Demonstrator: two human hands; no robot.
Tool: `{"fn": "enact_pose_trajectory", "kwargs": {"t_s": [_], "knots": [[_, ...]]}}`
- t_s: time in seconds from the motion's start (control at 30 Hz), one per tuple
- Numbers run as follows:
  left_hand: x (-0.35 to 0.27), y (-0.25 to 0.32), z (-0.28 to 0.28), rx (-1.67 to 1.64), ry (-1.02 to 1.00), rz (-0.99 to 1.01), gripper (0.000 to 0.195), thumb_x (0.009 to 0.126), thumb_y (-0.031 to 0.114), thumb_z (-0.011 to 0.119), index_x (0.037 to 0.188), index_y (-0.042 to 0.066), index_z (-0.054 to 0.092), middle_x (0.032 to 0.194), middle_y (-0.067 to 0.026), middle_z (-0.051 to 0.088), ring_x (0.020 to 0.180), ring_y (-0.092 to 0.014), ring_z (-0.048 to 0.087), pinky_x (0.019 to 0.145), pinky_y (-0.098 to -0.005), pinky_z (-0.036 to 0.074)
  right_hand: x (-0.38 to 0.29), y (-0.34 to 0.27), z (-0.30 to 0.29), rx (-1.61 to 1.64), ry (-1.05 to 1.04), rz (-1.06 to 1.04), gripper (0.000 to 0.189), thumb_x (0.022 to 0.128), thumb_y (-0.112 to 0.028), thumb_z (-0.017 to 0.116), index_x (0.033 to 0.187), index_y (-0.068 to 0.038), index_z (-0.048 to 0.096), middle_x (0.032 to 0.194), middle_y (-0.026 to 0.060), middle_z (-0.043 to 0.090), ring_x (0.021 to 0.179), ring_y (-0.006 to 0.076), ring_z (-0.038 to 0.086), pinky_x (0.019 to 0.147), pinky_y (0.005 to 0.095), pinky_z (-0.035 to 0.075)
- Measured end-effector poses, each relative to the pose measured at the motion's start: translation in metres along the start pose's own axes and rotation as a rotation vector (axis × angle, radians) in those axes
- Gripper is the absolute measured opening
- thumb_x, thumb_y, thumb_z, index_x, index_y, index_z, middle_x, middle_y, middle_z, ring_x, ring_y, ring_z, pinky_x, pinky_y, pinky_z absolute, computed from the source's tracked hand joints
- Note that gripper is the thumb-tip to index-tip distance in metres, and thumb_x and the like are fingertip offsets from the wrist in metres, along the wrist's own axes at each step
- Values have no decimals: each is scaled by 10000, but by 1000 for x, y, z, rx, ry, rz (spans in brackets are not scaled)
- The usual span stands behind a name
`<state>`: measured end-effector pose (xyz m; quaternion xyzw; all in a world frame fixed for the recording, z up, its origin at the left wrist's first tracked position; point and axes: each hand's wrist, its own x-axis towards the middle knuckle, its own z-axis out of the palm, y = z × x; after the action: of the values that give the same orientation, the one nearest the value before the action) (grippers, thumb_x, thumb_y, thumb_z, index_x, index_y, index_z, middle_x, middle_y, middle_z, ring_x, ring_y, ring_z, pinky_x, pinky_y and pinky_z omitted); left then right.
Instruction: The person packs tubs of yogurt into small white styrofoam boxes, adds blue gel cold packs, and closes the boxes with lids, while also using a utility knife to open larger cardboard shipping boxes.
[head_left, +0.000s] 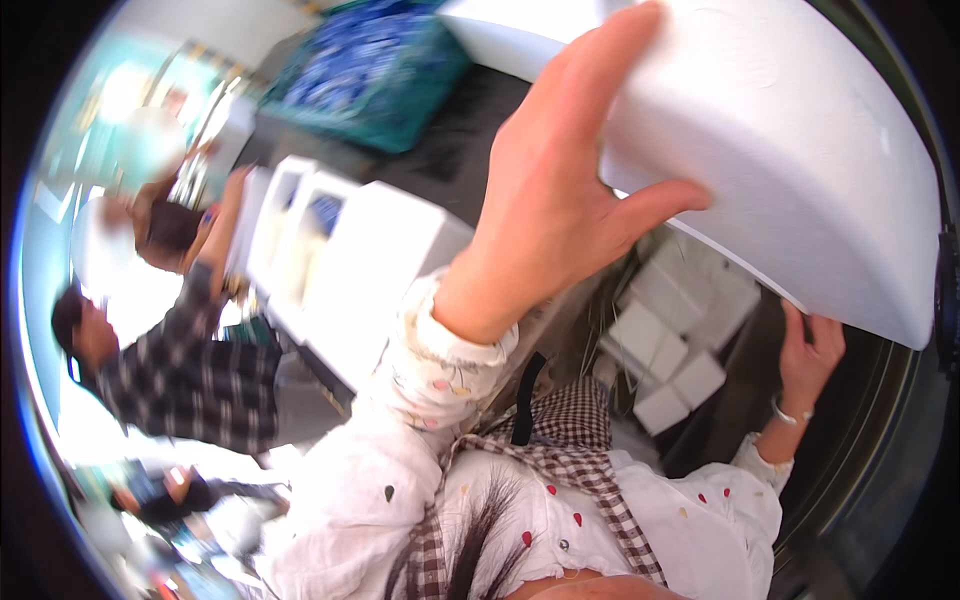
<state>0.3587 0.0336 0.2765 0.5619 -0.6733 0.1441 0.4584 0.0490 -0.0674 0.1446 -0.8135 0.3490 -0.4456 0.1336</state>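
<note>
A large white box (757, 157), apparently foam, fills the upper right and is tilted. My left hand (555, 165) is spread against its left end, with the thumb on the side facing me and the fingers reaching over the upper part. At the box's lower right edge, my right hand (814, 352), with a bracelet at the wrist, supports it; its fingertips are partly hidden by the box. The far side of the box is out of sight.
Several white boxes (667, 345) lie low in front of me. White foam boxes (390, 247), some open, stand at left, beyond a dark surface from a teal crate (405, 112) with blue packs. A co-worker in a checked shirt (202, 375) reaches towards the boxes; other people are blurred behind.
</note>
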Motion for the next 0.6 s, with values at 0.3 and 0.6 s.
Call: {"fn": "enact_pose_trajectory", "kwargs": {"t_s": [0.3, 0.6], "knots": [[8, 53, -335, 409, 163, -211, 918, 657, 210, 868, 1393, 13, 357, 1273, -166, 536, 1112, -246, 571, 918, -353, 490, 141, -237, 29, 481, -210, -441, 248, 833, -1, 686, 1056, 75, 606, 960, 154, 651, 747, 139, 625, 659, 258, 520], [-6, -13, -478, 516, 303, -449, 798, 706, 243, 836, 1347, 11, 420, 1208, -156, 569, 1057, -228, 598, 870, -327, 519, 282, -398, 210, -83, -132, -923, 150, 802, -54, 644, 942, -3, 636, 936, 218, 608, 831, 395, 633, 770, 424, 530]]}}
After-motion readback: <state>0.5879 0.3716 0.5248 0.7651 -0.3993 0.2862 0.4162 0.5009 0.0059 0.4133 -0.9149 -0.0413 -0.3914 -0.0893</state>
